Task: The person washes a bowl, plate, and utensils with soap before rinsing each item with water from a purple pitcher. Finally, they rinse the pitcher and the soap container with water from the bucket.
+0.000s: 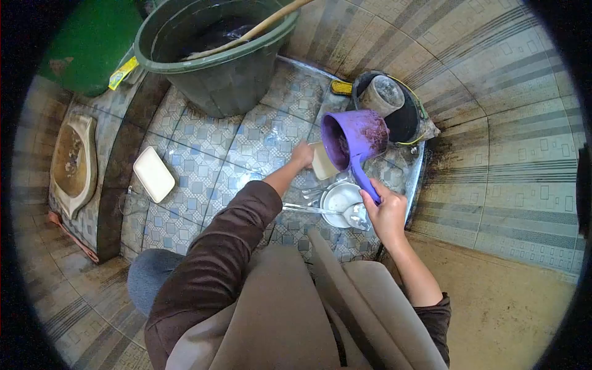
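Observation:
My right hand (388, 213) is wrapped round the handle of a purple water dipper (370, 132), whose body is stained. The dipper is tilted, its mouth facing left. Beside that mouth, my left hand (302, 155) grips the left edge of a cream rectangular dish (323, 163), partly overlapped by the dipper. Just below them on the tiled floor are white plates (338, 198) with a large metal spoon (308, 209) and other cutlery lying across. A second cream rectangular dish (153, 174) lies on the floor to the left.
A big dark green tub (216, 80) with a wooden stick (265, 26) stands at the back. Behind the dipper are a black bucket (404, 123), a grey cup (383, 94) and a yellow brush (341, 87). A squat toilet (74, 163) sits on the raised ledge at left.

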